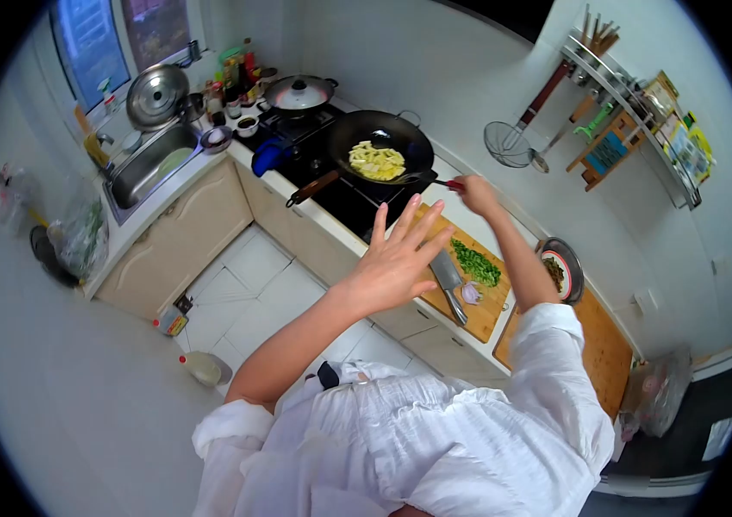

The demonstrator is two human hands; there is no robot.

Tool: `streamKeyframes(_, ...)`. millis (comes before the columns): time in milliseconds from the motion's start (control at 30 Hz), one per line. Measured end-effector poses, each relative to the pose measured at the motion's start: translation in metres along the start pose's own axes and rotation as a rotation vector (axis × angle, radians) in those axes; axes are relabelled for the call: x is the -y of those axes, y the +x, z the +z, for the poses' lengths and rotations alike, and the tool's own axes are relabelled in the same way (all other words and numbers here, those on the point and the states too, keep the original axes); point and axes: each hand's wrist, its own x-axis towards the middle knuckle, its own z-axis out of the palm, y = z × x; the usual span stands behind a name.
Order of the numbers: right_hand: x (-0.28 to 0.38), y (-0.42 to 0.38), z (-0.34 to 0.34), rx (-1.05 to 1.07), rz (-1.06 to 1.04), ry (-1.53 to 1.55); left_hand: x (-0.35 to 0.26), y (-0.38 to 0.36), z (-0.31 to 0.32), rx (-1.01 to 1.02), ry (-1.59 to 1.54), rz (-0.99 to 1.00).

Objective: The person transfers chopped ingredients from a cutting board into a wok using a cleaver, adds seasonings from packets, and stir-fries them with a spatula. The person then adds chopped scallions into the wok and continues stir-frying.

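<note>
My left hand (393,265) is raised in front of the counter with its fingers spread, holding nothing. My right hand (476,195) is closed around the red handle of a spatula (448,183), whose dark end reaches over the near rim of a black wok (342,140). Pale yellow chopped pieces (376,161) lie in the wok, which sits on the stove. Below my right hand is a wooden cutting board (491,313). On it are chopped greens (476,262), a cleaver (447,280) and a piece of purple onion (470,293).
A lidded pan (299,93) stands on the stove's far side. To the left are a sink (143,183), condiment bottles (232,90) and a leaning lid (157,96). A bowl (569,258) sits right of the board. Utensils hang from a wall rack (633,112). Bottles (202,368) stand on the floor.
</note>
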Motion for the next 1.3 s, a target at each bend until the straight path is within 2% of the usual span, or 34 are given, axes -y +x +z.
streamKeyframes(100, 0.007, 0.023, 0.052, -0.017, 0.086, -0.015, -0.003, 0.011, 0.005, 0.021, 0.017, 0.009)
streamKeyframes(200, 0.026, 0.021, 0.075, -0.094, 0.18, 0.06, -0.004, 0.014, 0.011, 0.039, 0.014, -0.012)
streamKeyframes(300, 0.042, -0.005, 0.058, -0.165, 0.167, 0.105, -0.001, 0.013, 0.01, 0.045, 0.026, -0.029)
streamKeyframes(467, 0.047, -0.018, 0.057, -0.086, 0.12, 0.112, 0.002, 0.019, 0.018, 0.056, 0.027, -0.03)
streamKeyframes(567, 0.048, 0.007, 0.079, -0.096, 0.117, 0.091, 0.006, 0.019, 0.019, 0.055, 0.024, -0.055)
streamKeyframes(667, 0.041, 0.048, 0.097, -0.158, 0.213, 0.083, 0.014, 0.011, 0.016, 0.045, 0.044, -0.1)
streamKeyframes(867, 0.008, 0.144, 0.134, -0.19, 0.308, 0.065, 0.026, -0.015, 0.003, 0.052, 0.065, -0.265)
streamKeyframes(967, 0.023, 0.164, 0.127, -0.145, 0.268, 0.154, 0.031, -0.022, 0.0, 0.053, 0.079, -0.307)
streamKeyframes(1033, 0.03, 0.161, 0.113, -0.018, 0.237, 0.189, 0.034, -0.025, 0.0, 0.043, 0.083, -0.312)
streamKeyframes(1100, 0.03, 0.139, 0.093, -0.103, 0.016, 0.093, 0.036, -0.022, 0.001, 0.031, 0.082, -0.306)
streamKeyframes(1300, -0.006, 0.076, 0.048, -0.077, -0.133, -0.016, 0.035, -0.006, 0.009, -0.002, 0.037, -0.225)
